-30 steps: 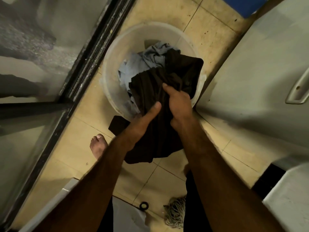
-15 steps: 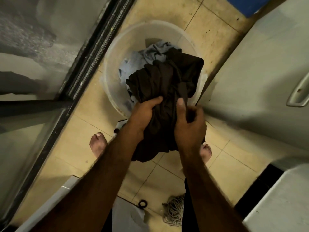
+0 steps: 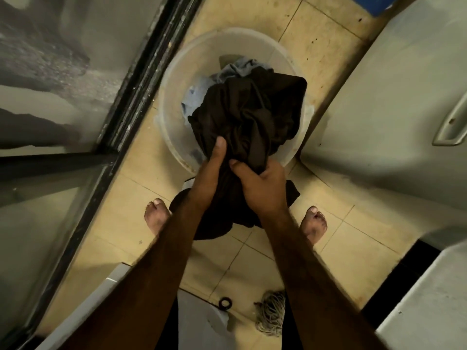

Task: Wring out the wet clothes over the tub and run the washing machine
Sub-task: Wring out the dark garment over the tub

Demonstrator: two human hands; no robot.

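Tiled floor (image 3: 252, 269) | both hands, left (image 3: 211, 178) and right (image 3: 262, 188), clench dark garment (image 3: 250, 117) over tub (image 3: 174, 97)

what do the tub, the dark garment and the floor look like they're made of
Tub: likely plastic, whitish and translucent, with a thin smooth wall.
Dark garment: soft cloth, dark brown, matte; it bunches into folds where the left hand and right hand grip it. Fibre unclear.
Floor: probably ceramic tile, beige, rather dull and stained, with straight grout lines.

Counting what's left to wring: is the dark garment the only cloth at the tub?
No, pale blue-grey clothes lie in the tub, partly covered by the dark garment.
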